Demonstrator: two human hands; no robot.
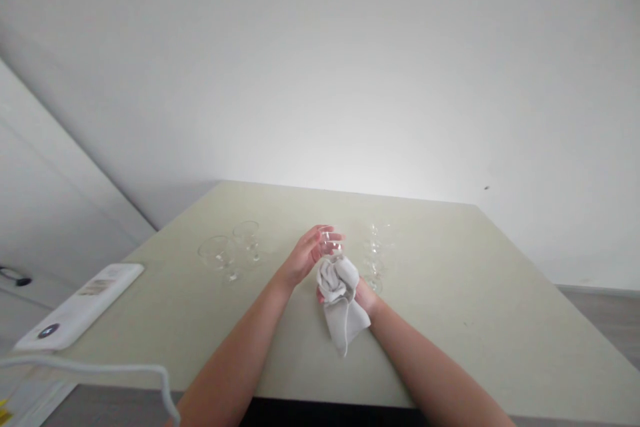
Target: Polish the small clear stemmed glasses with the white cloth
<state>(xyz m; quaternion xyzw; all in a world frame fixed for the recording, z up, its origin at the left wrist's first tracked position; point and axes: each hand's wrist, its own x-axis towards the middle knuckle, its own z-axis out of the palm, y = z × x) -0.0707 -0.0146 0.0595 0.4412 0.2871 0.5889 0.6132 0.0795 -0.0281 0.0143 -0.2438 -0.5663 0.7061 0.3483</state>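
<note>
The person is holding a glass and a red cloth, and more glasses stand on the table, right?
Not quite: the cloth is pale grey, not red, as the head view shows. The left hand does hold a glass, the right hand the cloth, and more glasses stand on the table.

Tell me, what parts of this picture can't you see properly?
Head view: the right hand is mostly hidden by the grey cloth it grips.
Head view: the clear glass has its lower part behind the left hand and the cloth.
Head view: the glasses on the right are too faint to count.
Head view: the white device has a label too small to read.
</note>
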